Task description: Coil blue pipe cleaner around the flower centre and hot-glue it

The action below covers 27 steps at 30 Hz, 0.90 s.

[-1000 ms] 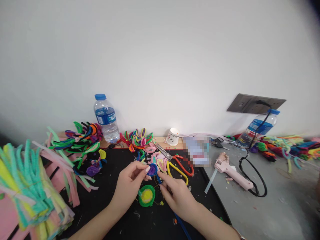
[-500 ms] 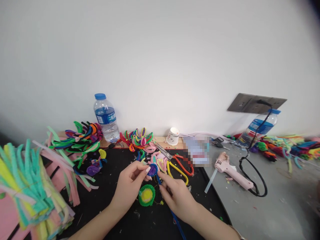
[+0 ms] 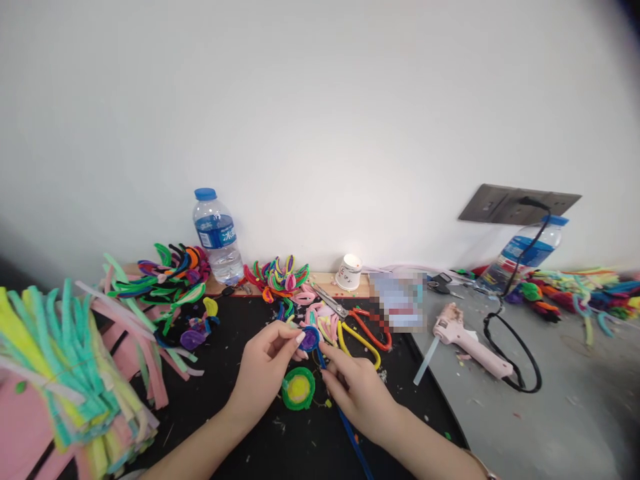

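Okay, from my remote seat: left hand (image 3: 267,363) has a narrow thumb-and-finger pinch on a small round fuzzy coil, purple centre with blue rim (image 3: 310,339). Coil sits between the two hands, above the black work surface (image 3: 260,453). Right hand (image 3: 363,397) grips a long thin blue fuzzy strip (image 3: 354,440) close to the coil, fingertips nearly together; the strip trails below that hand toward me.

Round fuzzy green disc with yellow centre (image 3: 299,388) lies flat between the wrists — neither hand looks to be on it. Steel scissors with one red and one yellow handle loop (image 3: 333,304) lie beyond the right hand.

Text check: upright clear plastic bottle with blue cap (image 3: 217,237) has a blue label, white characters, too small for me to read. White paper cup (image 3: 349,272) carries red and dark marks — illegible. Flat sheet beside it (image 3: 397,303) is pixelated, so nothing readable.
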Available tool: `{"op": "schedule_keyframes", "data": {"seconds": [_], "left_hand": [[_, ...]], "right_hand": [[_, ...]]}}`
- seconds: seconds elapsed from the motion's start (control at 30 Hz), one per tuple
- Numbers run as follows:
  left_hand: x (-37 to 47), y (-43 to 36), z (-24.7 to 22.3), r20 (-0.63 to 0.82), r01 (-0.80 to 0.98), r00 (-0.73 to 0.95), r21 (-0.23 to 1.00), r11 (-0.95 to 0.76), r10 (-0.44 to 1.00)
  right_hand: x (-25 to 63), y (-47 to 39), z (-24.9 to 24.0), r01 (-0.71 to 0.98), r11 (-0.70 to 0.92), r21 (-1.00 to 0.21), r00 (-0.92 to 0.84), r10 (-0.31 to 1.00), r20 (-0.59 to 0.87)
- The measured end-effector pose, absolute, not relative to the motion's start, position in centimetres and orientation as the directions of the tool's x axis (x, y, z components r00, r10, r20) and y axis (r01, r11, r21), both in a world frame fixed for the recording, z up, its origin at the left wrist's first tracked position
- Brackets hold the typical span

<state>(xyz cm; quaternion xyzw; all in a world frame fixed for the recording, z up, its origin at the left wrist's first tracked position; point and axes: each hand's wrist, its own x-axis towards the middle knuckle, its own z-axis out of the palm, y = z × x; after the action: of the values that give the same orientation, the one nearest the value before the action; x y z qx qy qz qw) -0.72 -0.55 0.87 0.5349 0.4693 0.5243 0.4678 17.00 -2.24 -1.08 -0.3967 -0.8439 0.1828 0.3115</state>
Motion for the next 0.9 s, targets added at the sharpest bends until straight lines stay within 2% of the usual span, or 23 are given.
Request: {"op": "schedule_keyframes", "data": {"seconds": [0.23,0.47,0.63,0.9], "left_hand": [[-0.7,-0.3,0.8,0.075,-0.057,0.026,0.996,-0.073,0.997],[-0.9,0.1,0.5,-0.057,-0.168,0.175,0.982,0.087,0.983],[-1.0,0.1,0.3,-0.108,-0.231,0.27,0.958,0.173,0.957],[-0.8,-0.1,0.8,-0.116,-0.225,0.315,0.955,0.193,0.942]], "right_hand": [[17.3,-1.8,-0.6,0.539,0.595,-0.596,-0.414,0.804,0.427],[18.0,-0.9,-0.2,0.419,0.468,-0.778,-0.296,0.881,0.37],[18.3,-0.6,-0.6,0.297,0.413,-0.861,-0.257,0.903,0.345],[18.1,-0.5,-0.5,0.251,0.516,-0.819,-0.348,0.838,0.421]]}}
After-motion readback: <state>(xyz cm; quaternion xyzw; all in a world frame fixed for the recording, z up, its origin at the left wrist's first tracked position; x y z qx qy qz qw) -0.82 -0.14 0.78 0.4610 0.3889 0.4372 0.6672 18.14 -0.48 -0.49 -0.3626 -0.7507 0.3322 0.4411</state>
